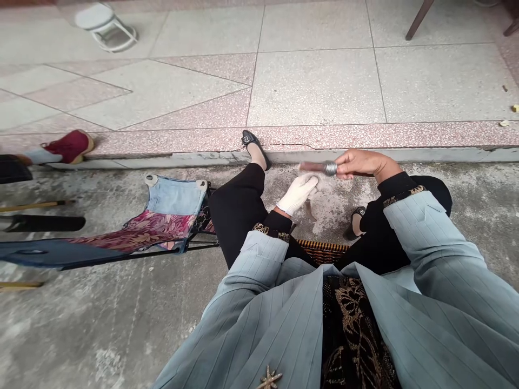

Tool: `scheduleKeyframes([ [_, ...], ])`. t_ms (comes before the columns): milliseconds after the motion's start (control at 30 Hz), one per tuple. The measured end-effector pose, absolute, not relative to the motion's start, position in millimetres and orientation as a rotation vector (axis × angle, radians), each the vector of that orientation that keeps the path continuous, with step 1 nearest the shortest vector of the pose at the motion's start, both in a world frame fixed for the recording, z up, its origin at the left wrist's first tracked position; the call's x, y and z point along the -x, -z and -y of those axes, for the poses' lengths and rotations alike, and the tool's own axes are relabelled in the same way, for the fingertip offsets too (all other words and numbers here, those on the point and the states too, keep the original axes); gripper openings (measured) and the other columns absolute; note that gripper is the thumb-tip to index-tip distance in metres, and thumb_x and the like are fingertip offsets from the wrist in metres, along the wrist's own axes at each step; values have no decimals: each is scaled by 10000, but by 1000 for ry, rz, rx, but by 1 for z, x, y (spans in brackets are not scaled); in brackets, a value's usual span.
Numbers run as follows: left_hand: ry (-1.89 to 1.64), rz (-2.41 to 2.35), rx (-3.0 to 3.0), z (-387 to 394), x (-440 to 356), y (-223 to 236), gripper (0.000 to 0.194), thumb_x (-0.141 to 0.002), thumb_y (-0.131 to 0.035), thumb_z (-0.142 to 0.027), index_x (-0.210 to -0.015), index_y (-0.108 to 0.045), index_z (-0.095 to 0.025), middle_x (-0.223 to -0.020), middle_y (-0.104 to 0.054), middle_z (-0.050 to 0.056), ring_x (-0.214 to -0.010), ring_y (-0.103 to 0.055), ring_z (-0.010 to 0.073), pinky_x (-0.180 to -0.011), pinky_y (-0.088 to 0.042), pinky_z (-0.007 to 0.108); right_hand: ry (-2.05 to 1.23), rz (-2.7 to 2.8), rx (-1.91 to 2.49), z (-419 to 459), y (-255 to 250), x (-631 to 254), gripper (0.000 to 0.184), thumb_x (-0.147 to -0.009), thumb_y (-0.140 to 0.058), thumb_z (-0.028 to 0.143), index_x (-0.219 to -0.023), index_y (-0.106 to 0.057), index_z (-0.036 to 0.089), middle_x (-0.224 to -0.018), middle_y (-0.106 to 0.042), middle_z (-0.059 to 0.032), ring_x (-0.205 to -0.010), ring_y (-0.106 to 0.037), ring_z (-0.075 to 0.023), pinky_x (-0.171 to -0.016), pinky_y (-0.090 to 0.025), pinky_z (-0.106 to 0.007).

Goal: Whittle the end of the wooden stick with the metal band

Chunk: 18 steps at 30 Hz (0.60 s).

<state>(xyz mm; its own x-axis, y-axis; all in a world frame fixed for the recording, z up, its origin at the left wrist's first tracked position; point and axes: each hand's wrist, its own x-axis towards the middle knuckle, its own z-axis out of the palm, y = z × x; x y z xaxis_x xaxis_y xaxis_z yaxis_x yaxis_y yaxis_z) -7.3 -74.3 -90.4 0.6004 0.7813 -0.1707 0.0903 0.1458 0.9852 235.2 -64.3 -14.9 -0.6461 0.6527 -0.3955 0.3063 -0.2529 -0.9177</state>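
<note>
My right hand (357, 163) is bare and closed round a brown, bar-like tool (314, 167) with silvery wire (330, 168) coiled about it. The tool lies nearly level, one end pointing left above my left hand. Its exact kind is unclear, and part of it is hidden behind my fingers. My left hand (299, 193) wears a white knitted glove, its fingers pressed together. Below those fingers hangs a pale, narrow piece (310, 210), too blurred to name. Both hands are over the ground between my knees.
A folding lounger (162, 221) with patched fabric stands to my left. Another person's red shoe (71, 146) rests near the raised tiled step (182, 159). On the tiles stands a white stool (107, 27). A woven wicker edge (324, 249) shows between my legs.
</note>
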Motion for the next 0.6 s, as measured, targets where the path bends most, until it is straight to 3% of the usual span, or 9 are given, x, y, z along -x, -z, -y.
scheduleKeyframes([
  [200,-461,-717,-1355,79,7,89,368,-912,-521,-491,-781,-573,-152,-684,-529,-6,-478,-319,54,-458,-267,215,-1563,1234,1461,55,30,-242,422,-762,-742,544,-841,-618,149,-678,-576,-22,-546,-443,-93,-510,-351,-233],
  [433,-333,-738,-1622,79,7,84,395,-912,-483,-482,-760,-603,-138,-636,-489,-14,-556,-385,83,-539,-312,216,-1100,2033,2199,49,32,-222,306,-867,-635,437,-864,-709,140,-768,-636,-93,-672,-548,-185,-618,-365,-311],
  [500,-309,-759,-1697,78,9,84,395,-915,-469,-475,-757,-605,-139,-651,-500,-9,-582,-407,93,-561,-327,217,-1138,2257,2232,51,32,-218,307,-863,-638,432,-842,-707,134,-770,-641,-108,-682,-558,-202,-622,-360,-323],
  [600,-285,-735,-1787,76,12,84,393,-914,-473,-470,-763,-620,-139,-663,-523,-4,-607,-434,102,-579,-336,223,-1603,2455,2094,56,36,-219,305,-822,-695,427,-773,-693,126,-670,-619,-65,-598,-525,-161,-597,-371,-302],
])
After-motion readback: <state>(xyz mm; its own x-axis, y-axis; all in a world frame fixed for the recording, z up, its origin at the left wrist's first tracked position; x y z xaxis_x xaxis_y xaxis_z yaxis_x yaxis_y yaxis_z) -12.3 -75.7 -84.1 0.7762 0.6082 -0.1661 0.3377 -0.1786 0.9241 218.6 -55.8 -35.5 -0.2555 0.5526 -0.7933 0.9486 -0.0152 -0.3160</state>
